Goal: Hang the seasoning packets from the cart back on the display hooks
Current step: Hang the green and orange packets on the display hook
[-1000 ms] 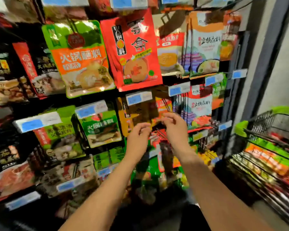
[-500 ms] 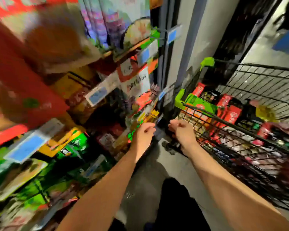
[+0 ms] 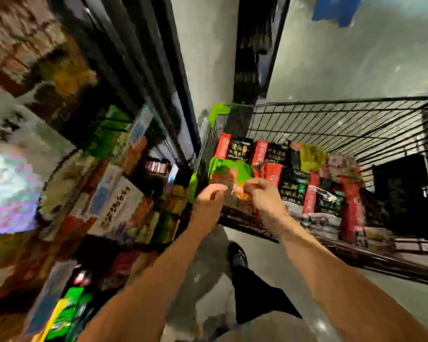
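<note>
Though blur hides grip, left hand (image 3: 209,201), right hand (image 3: 263,196) curl near green packet (image 3: 229,172) over cart (image 3: 331,114).

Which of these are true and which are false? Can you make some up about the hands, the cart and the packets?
1. Both hands reach toward the cart. True: the left hand and right hand are at its near corner.
2. The cart holds no packets. False: it holds many packets, red, dark and yellow.
3. A green packet lies nearest the hands. True.
4. The cart stands left of the display shelves. False: it stands to their right.
5. The cart's corner guard is blue. False: it is green.
</note>
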`<state>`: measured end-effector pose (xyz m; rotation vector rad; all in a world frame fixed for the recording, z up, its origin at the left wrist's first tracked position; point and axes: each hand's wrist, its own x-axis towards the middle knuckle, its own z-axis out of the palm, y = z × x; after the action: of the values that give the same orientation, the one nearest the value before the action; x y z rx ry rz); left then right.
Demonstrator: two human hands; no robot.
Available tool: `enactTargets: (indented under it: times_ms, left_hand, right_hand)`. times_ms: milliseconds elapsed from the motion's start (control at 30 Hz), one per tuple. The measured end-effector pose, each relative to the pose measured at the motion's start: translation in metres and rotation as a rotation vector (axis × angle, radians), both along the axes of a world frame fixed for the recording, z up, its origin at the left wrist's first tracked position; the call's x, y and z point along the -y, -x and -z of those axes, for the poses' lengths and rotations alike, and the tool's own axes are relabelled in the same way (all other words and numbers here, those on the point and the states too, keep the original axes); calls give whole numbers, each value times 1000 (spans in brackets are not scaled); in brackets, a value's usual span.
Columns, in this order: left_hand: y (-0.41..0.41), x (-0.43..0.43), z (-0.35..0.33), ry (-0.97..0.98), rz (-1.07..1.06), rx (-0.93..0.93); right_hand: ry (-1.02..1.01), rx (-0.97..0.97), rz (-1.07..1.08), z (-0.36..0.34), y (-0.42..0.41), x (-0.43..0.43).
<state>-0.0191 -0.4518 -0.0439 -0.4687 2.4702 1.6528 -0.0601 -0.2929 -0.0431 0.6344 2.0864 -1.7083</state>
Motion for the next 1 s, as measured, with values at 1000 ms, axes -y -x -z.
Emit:
enactTargets:
  times_ms: [1000]
  left_hand:
    - [133, -4, 131, -113, -89, 539]
  right_hand:
    - [98, 433, 196, 143, 89, 33]
